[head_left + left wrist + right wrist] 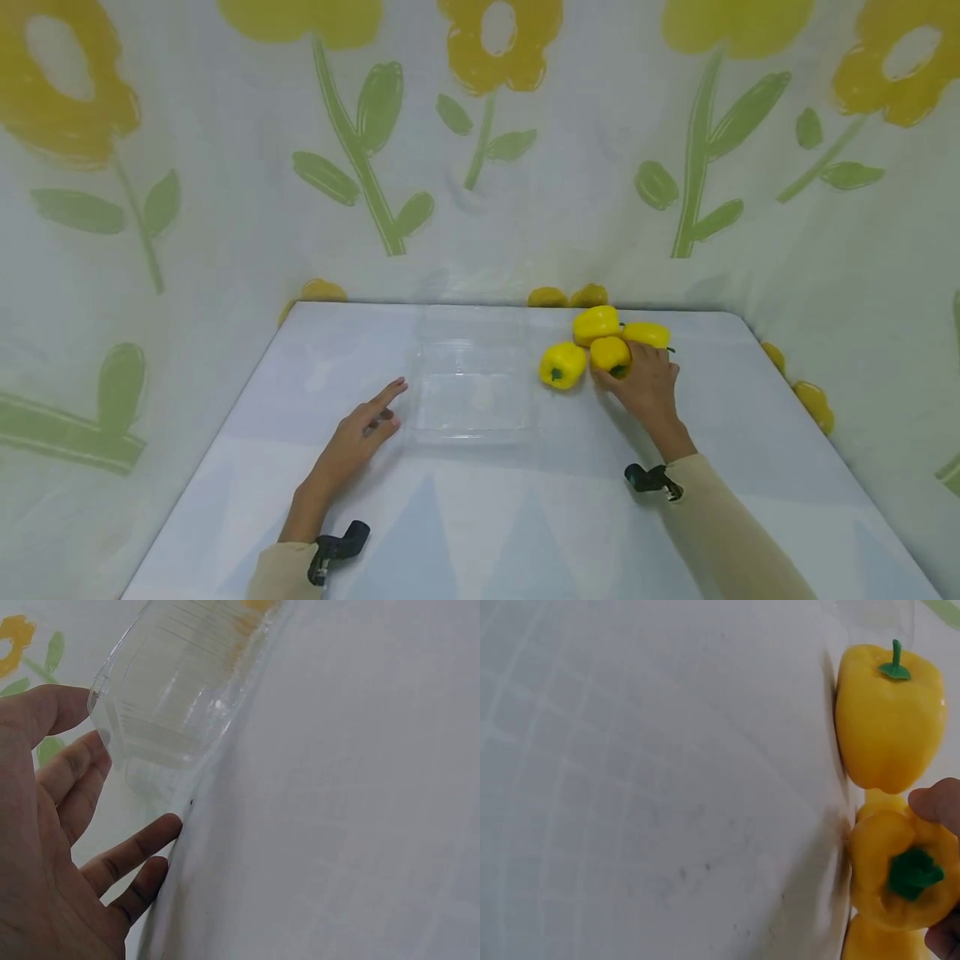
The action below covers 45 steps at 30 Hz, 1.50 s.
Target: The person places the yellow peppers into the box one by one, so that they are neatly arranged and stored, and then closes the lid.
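Observation:
My right hand (647, 385) grips a yellow bell pepper (609, 352) with a green stem, thumb at its near side and fingers over the far side. In the right wrist view the held bell pepper (874, 862) shows its stem end, with a thumb tip (939, 804) on it. A clear plastic container (472, 436) lies in the middle of the table. At its left edge is my left hand (358, 435), fingers mostly extended. The left wrist view has the thumb and a fingertip right at the rim of the container (172, 712).
More yellow bell peppers surround the held one: one (561, 365) to its left, one (596, 323) behind and one (647, 335) at the back right. The white table (585, 508) meets a flower-printed backdrop (570, 192) at its far edge.

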{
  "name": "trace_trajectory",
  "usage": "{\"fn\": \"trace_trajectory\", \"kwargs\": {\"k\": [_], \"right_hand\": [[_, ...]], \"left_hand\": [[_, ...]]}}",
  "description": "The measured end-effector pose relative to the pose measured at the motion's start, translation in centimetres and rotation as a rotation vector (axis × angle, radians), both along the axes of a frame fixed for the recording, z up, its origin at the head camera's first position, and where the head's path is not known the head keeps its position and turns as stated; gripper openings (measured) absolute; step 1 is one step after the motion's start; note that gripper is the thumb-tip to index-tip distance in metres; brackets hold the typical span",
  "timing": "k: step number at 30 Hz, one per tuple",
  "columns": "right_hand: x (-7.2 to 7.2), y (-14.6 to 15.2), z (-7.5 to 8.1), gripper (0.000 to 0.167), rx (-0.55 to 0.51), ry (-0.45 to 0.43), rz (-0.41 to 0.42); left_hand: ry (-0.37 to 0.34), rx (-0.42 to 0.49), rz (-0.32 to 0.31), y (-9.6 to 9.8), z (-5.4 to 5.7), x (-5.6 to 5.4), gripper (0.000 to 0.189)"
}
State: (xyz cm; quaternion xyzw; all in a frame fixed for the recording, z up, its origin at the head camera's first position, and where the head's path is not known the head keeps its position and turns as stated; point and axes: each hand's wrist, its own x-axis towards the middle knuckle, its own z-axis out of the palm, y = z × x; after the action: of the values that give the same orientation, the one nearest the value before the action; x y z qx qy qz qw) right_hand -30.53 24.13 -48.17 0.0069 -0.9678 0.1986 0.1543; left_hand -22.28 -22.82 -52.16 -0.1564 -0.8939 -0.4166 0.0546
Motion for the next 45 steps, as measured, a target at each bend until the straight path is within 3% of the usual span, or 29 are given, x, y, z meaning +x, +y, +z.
{"fn": "trace_trajectory", "kwargs": {"k": [7, 18, 25, 45], "right_hand": [[0.5, 0.8, 1.2, 0.076, -0.028, -0.011, -0.008], [2.7, 1.5, 1.6, 0.077, -0.112, -0.043, 0.032], [3.9, 1.7, 2.4, 0.079, -0.135, -0.041, 0.045], [4.1, 0.2, 4.4, 0.076, -0.141, 0.026, 0.142]], "left_hand": [[-0.006, 0.0, -0.002, 0.0, 0.5, -0.4, 0.056], [-0.009, 0.01, -0.024, -0.4, 0.3, -0.3, 0.056], [-0.028, 0.013, -0.024, 0.0, 0.8, -0.2, 0.056], [-0.027, 0.02, -0.007, -0.1, 0.3, 0.0, 0.056]]}}
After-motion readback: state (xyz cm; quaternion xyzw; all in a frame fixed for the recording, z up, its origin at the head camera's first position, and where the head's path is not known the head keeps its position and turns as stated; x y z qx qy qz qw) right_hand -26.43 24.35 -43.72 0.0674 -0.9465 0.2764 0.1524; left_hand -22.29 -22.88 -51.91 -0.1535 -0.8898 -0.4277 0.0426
